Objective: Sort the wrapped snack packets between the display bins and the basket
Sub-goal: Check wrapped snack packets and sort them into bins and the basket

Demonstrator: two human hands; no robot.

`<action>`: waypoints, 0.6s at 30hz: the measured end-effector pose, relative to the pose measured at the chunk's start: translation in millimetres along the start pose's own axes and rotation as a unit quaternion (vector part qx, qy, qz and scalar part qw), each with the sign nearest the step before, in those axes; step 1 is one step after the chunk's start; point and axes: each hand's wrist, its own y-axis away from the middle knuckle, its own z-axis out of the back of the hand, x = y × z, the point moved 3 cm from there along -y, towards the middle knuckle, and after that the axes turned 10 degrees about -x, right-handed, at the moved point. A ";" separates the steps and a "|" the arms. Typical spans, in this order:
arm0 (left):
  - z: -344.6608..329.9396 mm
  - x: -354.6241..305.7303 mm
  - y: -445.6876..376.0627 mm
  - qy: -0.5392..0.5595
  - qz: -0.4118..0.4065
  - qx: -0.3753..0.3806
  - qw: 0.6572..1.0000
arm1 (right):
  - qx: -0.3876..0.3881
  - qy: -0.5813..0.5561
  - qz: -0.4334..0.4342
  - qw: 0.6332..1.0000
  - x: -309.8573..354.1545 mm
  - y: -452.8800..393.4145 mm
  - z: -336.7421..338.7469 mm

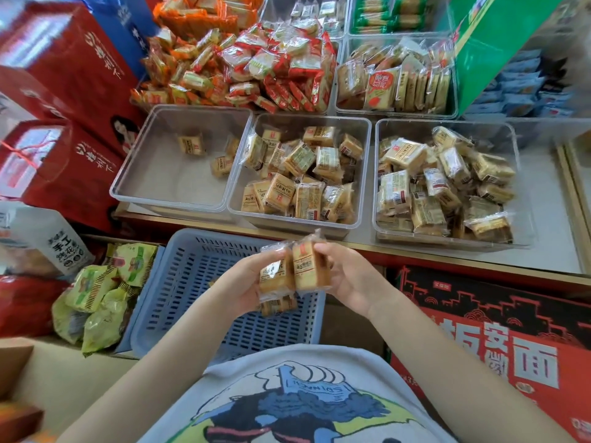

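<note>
Both hands meet at mid-frame above the blue slotted plastic basket (224, 302): the left hand (246, 282) grips one crinkly clear-wrapped cake packet (275, 276), the right hand (345, 276) pinches another packet (305, 266) touching it, long axes upright. Three clear rigid display bins sit above on the counter. To my eye the near-empty left bin (134, 174) and the middle bin (300, 174) lie closest, straight ahead.
</note>
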 end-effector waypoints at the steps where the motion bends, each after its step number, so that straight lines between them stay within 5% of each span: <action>1: 0.5 -2.0 -0.8 0.010 0.000 -0.007 1.000 | -0.012 -0.044 -0.019 0.999 -0.7 0.5 2.4; 18: -14.0 -32.8 -11.2 0.153 0.036 -0.005 0.988 | -0.110 -0.181 -0.006 0.977 0.7 -8.4 9.6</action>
